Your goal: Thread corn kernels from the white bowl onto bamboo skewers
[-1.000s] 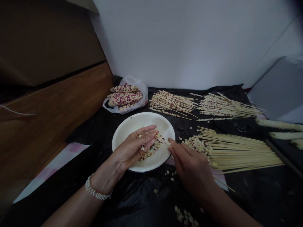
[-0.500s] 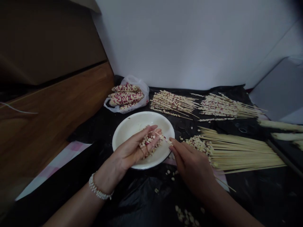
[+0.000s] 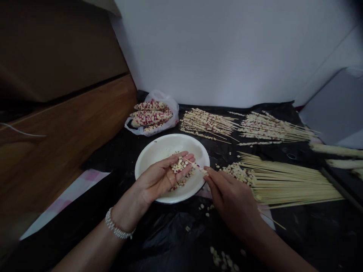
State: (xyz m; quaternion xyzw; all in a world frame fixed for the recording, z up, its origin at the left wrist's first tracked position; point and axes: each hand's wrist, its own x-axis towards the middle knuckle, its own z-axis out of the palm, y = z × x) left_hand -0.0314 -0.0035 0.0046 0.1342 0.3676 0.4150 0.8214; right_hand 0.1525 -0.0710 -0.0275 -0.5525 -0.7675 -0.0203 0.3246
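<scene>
My left hand point(image 3: 159, 177) is palm up over a white basin point(image 3: 144, 151), fingers stretched out, holding a small heap of corn kernels point(image 3: 179, 165). In my right hand point(image 3: 231, 192) a thin bamboo skewer point(image 3: 272, 218) is pinched, its rear end sticking out behind the hand. Several threaded kernels point(image 3: 200, 169) show on its front part, just ahead of my right fingertips. The skewer's tip reaches over my left fingers, close to the loose kernels. More kernels lie in the basin, partly hidden by my left hand.
Speckled corn cobs point(image 3: 151, 118) sit in a plastic bag point(image 3: 173, 102) behind the basin. Two piles of filled skewers point(image 3: 207, 124) lie at the back. Bare skewers point(image 3: 295, 183) and a kernel pile point(image 3: 239, 173) are on the right. Stripped cobs point(image 3: 337, 150) lie farther right. Black plastic sheeting point(image 3: 170, 230) covers the surface.
My left fingers and thumb have opened out flatter, showing more of the kernels in the palm. My right hand and its skewer have barely moved.
</scene>
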